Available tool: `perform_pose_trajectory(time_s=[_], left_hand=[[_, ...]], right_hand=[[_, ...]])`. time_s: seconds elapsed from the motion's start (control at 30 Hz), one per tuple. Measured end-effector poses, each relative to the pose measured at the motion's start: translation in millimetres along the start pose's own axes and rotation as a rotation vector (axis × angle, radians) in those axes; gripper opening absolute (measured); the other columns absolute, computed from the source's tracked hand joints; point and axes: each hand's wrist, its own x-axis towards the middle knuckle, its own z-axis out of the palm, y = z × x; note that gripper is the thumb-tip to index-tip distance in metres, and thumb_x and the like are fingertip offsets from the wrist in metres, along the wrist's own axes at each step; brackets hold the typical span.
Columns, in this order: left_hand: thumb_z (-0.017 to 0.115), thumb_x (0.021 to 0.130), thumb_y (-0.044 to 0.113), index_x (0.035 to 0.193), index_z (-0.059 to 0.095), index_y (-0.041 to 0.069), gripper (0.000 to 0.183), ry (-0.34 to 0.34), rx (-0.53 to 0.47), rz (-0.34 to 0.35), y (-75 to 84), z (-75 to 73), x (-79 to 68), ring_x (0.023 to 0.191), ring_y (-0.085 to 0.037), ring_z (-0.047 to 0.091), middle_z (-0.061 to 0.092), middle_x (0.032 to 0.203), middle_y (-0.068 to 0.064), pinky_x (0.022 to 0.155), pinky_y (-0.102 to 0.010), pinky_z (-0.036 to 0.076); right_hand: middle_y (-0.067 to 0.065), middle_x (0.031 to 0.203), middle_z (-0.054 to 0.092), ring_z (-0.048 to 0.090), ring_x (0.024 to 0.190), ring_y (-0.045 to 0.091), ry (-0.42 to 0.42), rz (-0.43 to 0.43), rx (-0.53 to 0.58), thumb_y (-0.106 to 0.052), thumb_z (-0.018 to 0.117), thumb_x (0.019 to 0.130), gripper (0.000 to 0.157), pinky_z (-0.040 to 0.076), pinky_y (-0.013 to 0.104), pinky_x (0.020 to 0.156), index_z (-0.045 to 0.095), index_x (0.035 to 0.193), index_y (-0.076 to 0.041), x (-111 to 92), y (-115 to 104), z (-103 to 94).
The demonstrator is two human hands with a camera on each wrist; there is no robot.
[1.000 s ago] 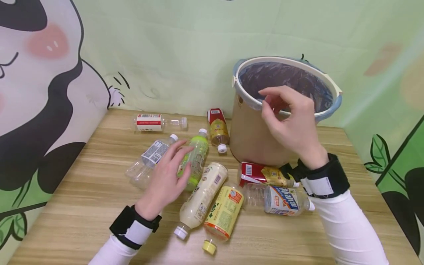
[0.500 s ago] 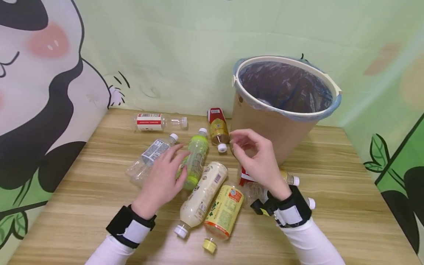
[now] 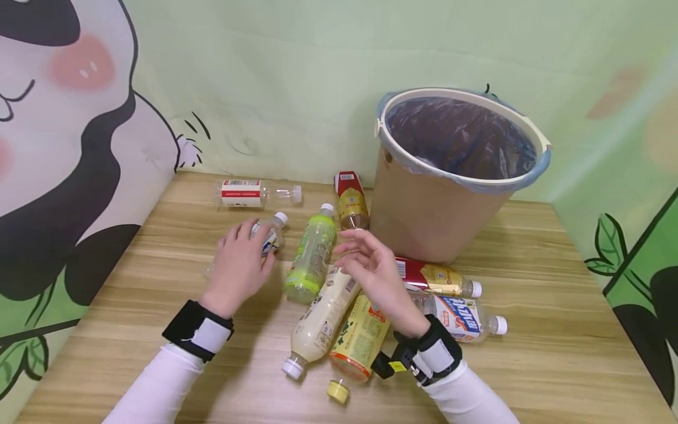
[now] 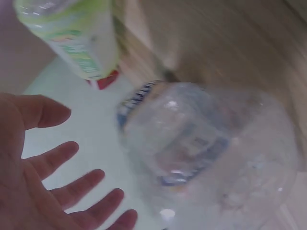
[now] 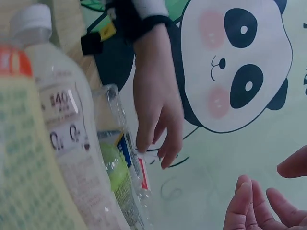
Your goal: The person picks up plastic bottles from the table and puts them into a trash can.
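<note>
One tan bin (image 3: pixel 424 218) stands toward the back of the desk (image 3: pixel 561 353), lined with a translucent bluish bag (image 3: pixel 461 138) folded over its rim; the bottom of the bag is out of sight. Bottles lie on their sides around it. The green-banded bottle (image 3: pixel 312 259) is see-through, as is the red-labelled bottle (image 3: pixel 241 194) at the far left. Whether the pale tint of the cream bottle (image 3: pixel 320 324) comes from a wrap or from its contents cannot be told. Touching or just beside it lies a yellow-labelled bottle (image 3: pixel 360 344). One red-and-gold bottle (image 3: pixel 351 200) lies left of the bin, another red-and-gold bottle (image 3: pixel 436 277) in front, near a blue-labelled clear bottle (image 3: pixel 459 318).

Left of the green-banded one lies the white-capped bottle (image 3: pixel 273 235) — clear, glossy, with a blue-and-white label, partly hidden by the left hand (image 3: pixel 235 265). That hand's fingers are apart, not wrapped round it — contact cannot be told. Over the cream bottle's base hangs the right hand (image 3: pixel 376 277), fingers bent, thumb apart from them.
</note>
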Motion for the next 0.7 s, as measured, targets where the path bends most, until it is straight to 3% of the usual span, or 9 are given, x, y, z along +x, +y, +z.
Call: perform_pose_trajectory(time_s=[0.27, 0.43, 0.7], left_hand=[[0.064, 0.085, 0.031, 0.140, 0.040, 0.012, 0.063, -0.164, 0.048, -0.136, -16.5, 10.3, 3.0, 0.115, -0.055, 0.041, 0.037, 0.137, -0.031, 0.089, -0.070, 0.036], [0.066, 0.084, 0.035, 0.146, 0.030, 0.016, 0.075, -0.242, 0.051, -0.181, -21.6, 15.0, 0.1, 0.106, -0.055, 0.046, 0.034, 0.138, -0.033, 0.082, -0.070, 0.040], [0.067, 0.084, 0.030, 0.148, 0.027, 0.017, 0.076, -0.238, 0.054, -0.174, -24.5, 21.6, -2.4, 0.096, -0.053, 0.051, 0.041, 0.129, -0.034, 0.069, -0.064, 0.048]], right_hand=[[0.024, 0.114, 0.057, 0.058, 0.098, 0.037, -0.010, 0.093, 0.100, -0.001, 0.051, 0.090, 0.040, 0.050, 0.035, 0.084, 0.049, 0.129, -0.007, -2.8, 1.6, 3.7], [0.018, 0.112, 0.058, 0.060, 0.097, 0.031, -0.012, 0.108, 0.122, -0.004, 0.051, 0.092, 0.038, 0.049, 0.035, 0.084, 0.049, 0.129, -0.008, -3.2, 2.2, 3.1], [0.022, 0.114, 0.057, 0.056, 0.101, 0.042, -0.015, 0.106, 0.139, -0.003, 0.050, 0.092, 0.039, 0.049, 0.033, 0.082, 0.048, 0.130, -0.008, -3.1, 1.9, 0.8]])
